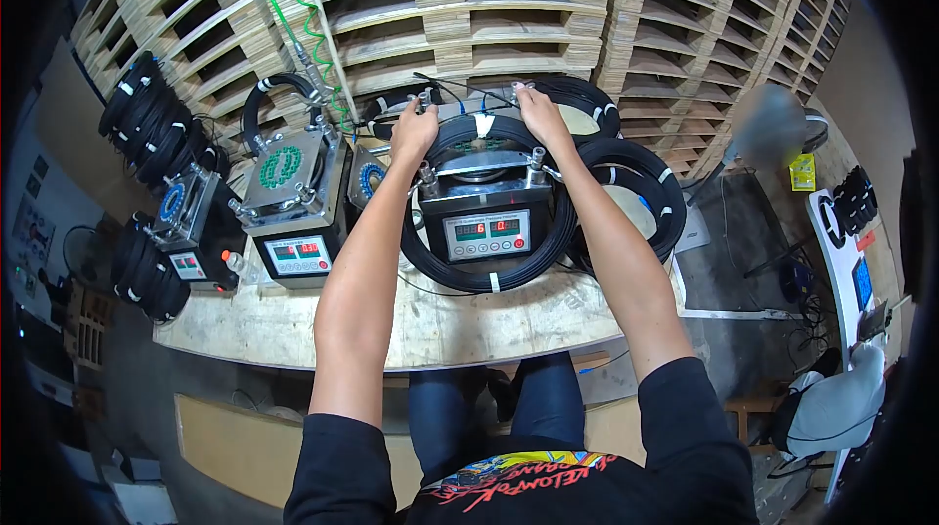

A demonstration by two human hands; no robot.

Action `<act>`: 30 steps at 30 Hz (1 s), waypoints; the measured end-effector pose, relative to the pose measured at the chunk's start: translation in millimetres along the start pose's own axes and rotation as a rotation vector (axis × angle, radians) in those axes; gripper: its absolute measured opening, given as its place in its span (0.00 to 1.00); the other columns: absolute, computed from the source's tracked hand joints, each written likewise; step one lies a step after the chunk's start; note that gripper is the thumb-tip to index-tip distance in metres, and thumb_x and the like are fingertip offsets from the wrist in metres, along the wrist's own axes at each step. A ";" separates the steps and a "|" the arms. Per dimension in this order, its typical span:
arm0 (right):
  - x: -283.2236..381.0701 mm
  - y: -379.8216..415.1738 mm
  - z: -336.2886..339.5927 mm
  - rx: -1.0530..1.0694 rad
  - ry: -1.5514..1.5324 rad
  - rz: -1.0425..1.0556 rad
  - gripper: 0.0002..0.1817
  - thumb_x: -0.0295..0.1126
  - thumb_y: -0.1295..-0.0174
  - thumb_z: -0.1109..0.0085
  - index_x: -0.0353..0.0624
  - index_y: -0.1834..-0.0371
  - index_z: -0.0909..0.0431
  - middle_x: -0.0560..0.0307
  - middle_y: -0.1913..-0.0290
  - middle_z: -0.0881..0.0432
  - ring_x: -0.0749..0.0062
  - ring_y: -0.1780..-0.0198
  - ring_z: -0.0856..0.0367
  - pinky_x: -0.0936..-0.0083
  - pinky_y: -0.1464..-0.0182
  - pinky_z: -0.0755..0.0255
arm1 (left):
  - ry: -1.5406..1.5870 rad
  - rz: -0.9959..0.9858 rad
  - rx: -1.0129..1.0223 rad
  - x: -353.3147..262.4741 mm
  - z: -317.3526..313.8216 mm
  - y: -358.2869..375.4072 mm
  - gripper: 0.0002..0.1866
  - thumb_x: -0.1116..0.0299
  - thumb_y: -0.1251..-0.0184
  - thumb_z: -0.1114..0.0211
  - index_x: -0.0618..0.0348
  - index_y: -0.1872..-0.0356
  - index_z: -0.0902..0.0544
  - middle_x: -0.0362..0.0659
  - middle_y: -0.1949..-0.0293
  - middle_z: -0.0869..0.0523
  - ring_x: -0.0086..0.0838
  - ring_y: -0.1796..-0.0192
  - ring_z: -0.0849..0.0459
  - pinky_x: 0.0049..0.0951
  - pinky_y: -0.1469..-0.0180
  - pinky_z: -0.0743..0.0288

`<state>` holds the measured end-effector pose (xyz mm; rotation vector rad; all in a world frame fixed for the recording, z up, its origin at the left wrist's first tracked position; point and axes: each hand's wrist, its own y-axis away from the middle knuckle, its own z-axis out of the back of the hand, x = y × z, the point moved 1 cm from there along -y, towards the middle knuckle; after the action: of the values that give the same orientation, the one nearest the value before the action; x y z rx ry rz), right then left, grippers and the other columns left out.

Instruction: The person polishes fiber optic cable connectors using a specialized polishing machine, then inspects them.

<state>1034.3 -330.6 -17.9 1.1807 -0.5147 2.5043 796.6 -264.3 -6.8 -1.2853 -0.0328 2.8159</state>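
In front of me stands a polishing machine (486, 234) with a lit red digit display. A coil of black cable (494, 280) loops around its front and top. My left hand (415, 132) is closed at a metal clamp post (424, 97) on the machine's back left corner. My right hand (540, 116) is closed at the back right corner, its fingertips on a small metal knob (518, 90). Two front clamp posts, a left one (427, 179) and a right one (536, 161), stand untouched. The coil partly hides the machine's top plate.
Two similar machines, one with green pads (281, 168) and a smaller one (186, 222), stand left on the wooden table (489, 329). More cable coils (650, 173) lie right. Stacked pallets (460, 16) rise behind. A green air hose (311, 26) hangs there. A fan (773, 129) stands right.
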 end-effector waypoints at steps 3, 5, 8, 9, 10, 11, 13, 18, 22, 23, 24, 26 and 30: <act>-3.1 -2.8 -1.7 -0.002 -0.037 0.024 0.31 0.57 0.25 0.64 0.48 0.38 0.21 0.36 0.39 0.21 0.35 0.35 0.27 0.51 0.31 0.35 | -0.005 0.016 0.008 -0.1 -0.6 1.0 0.36 0.45 0.36 0.42 0.42 0.26 0.30 0.56 0.31 0.25 0.50 0.29 0.27 0.43 0.28 0.34; -1.0 0.4 -0.5 -0.011 -0.031 0.019 0.31 0.57 0.26 0.64 0.48 0.38 0.20 0.35 0.40 0.20 0.35 0.35 0.26 0.51 0.31 0.35 | -0.001 0.028 0.014 -1.8 0.8 3.3 0.36 0.45 0.36 0.42 0.41 0.26 0.31 0.56 0.31 0.25 0.50 0.29 0.27 0.43 0.28 0.34; 4.5 4.3 4.1 -0.006 -0.016 -0.008 0.32 0.59 0.27 0.63 0.48 0.39 0.19 0.35 0.41 0.20 0.35 0.36 0.26 0.51 0.31 0.34 | 0.006 0.018 0.013 -0.1 -0.8 -0.2 0.37 0.44 0.36 0.41 0.43 0.26 0.31 0.56 0.31 0.25 0.50 0.29 0.27 0.42 0.28 0.35; 3.9 4.9 4.3 0.008 -0.007 -0.029 0.32 0.60 0.27 0.63 0.49 0.39 0.19 0.36 0.41 0.19 0.35 0.36 0.26 0.51 0.32 0.34 | 0.003 -0.001 0.015 0.3 -0.5 -0.4 0.37 0.44 0.36 0.41 0.44 0.26 0.31 0.56 0.31 0.25 0.50 0.29 0.27 0.42 0.28 0.35; 3.9 5.3 4.0 0.007 -0.007 -0.031 0.32 0.60 0.27 0.63 0.49 0.39 0.19 0.36 0.41 0.19 0.35 0.36 0.26 0.51 0.32 0.34 | -0.001 -0.021 0.017 0.4 -0.5 -0.7 0.37 0.45 0.36 0.41 0.45 0.26 0.31 0.57 0.31 0.25 0.50 0.29 0.27 0.42 0.28 0.35; 4.0 5.5 3.8 0.005 0.006 -0.037 0.32 0.60 0.27 0.63 0.50 0.39 0.19 0.36 0.40 0.19 0.36 0.35 0.25 0.51 0.32 0.34 | -0.002 -0.021 0.019 0.6 -0.7 -0.8 0.37 0.45 0.36 0.41 0.45 0.26 0.31 0.57 0.31 0.25 0.50 0.29 0.27 0.42 0.28 0.35; 3.8 5.7 4.2 0.003 0.020 -0.043 0.33 0.61 0.27 0.63 0.51 0.38 0.19 0.37 0.40 0.19 0.37 0.35 0.25 0.51 0.32 0.34 | 0.014 -0.039 0.019 0.1 -0.4 -0.9 0.38 0.45 0.36 0.40 0.46 0.26 0.31 0.57 0.32 0.25 0.50 0.29 0.27 0.42 0.28 0.35; 3.4 3.7 2.5 -0.001 0.082 -0.083 0.33 0.61 0.27 0.64 0.53 0.36 0.20 0.39 0.38 0.20 0.39 0.34 0.26 0.51 0.31 0.34 | 0.004 -0.024 0.014 0.4 -1.2 -2.3 0.37 0.45 0.36 0.41 0.45 0.26 0.31 0.57 0.32 0.24 0.50 0.29 0.27 0.43 0.28 0.35; -3.5 -2.9 -1.6 0.016 0.029 -0.044 0.33 0.60 0.27 0.64 0.51 0.36 0.20 0.38 0.38 0.21 0.37 0.33 0.27 0.52 0.30 0.35 | 0.000 0.002 0.026 3.3 -3.6 -5.3 0.37 0.44 0.36 0.42 0.42 0.25 0.32 0.56 0.30 0.26 0.50 0.28 0.28 0.44 0.27 0.36; -5.8 -4.4 -2.6 0.014 -0.002 -0.006 0.33 0.60 0.26 0.64 0.50 0.36 0.20 0.37 0.38 0.21 0.37 0.34 0.27 0.52 0.30 0.35 | 0.000 0.001 0.027 3.1 -4.1 -5.8 0.37 0.44 0.36 0.42 0.42 0.25 0.32 0.56 0.30 0.26 0.50 0.28 0.28 0.44 0.27 0.36; -5.7 -4.5 -2.4 0.011 -0.033 0.032 0.33 0.60 0.26 0.64 0.49 0.37 0.20 0.37 0.38 0.21 0.36 0.34 0.27 0.53 0.30 0.35 | 0.007 0.015 0.033 3.3 -4.8 -7.0 0.38 0.44 0.36 0.43 0.41 0.24 0.33 0.55 0.29 0.27 0.50 0.28 0.29 0.44 0.27 0.36; -6.2 -4.4 -3.0 0.007 -0.025 0.039 0.33 0.59 0.26 0.64 0.48 0.37 0.20 0.36 0.39 0.21 0.35 0.34 0.27 0.53 0.30 0.35 | 0.013 0.030 0.040 5.2 -5.4 -8.6 0.38 0.43 0.36 0.43 0.40 0.24 0.33 0.54 0.29 0.27 0.49 0.27 0.29 0.44 0.27 0.37; -1.3 0.7 -0.3 0.004 -0.005 0.020 0.33 0.60 0.26 0.65 0.47 0.37 0.21 0.36 0.38 0.21 0.35 0.33 0.28 0.53 0.29 0.36 | 0.004 -0.018 0.035 4.7 -4.6 -8.4 0.39 0.44 0.36 0.42 0.46 0.24 0.33 0.56 0.29 0.27 0.50 0.27 0.30 0.43 0.27 0.37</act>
<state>1034.6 -331.2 -19.2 1.1897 -0.5258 2.5204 797.3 -255.7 -13.0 -1.2767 0.0049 2.7862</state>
